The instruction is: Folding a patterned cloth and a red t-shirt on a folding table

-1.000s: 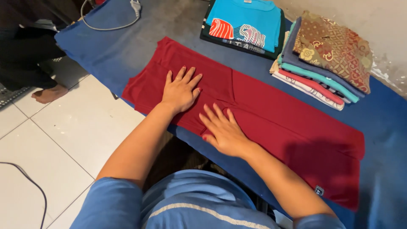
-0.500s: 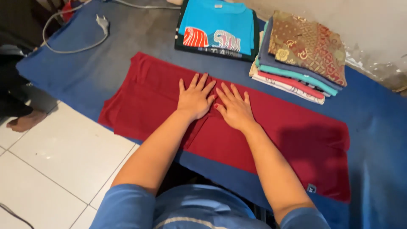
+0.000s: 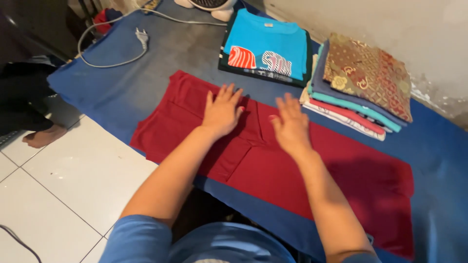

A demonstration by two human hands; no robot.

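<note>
Pressing flat at mid-frame, the left hand (image 3: 222, 113) and right hand (image 3: 291, 127) are spread wide on the red garment (image 3: 273, 170). Nothing is gripped. Folded clothes (image 3: 360, 87) are stacked at upper right.

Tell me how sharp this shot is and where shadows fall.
Head view: mostly sharp, slight softness on the left hand and right hand; soft even light; a dim shadow darkens the red garment toward its right end; no glare.
</note>
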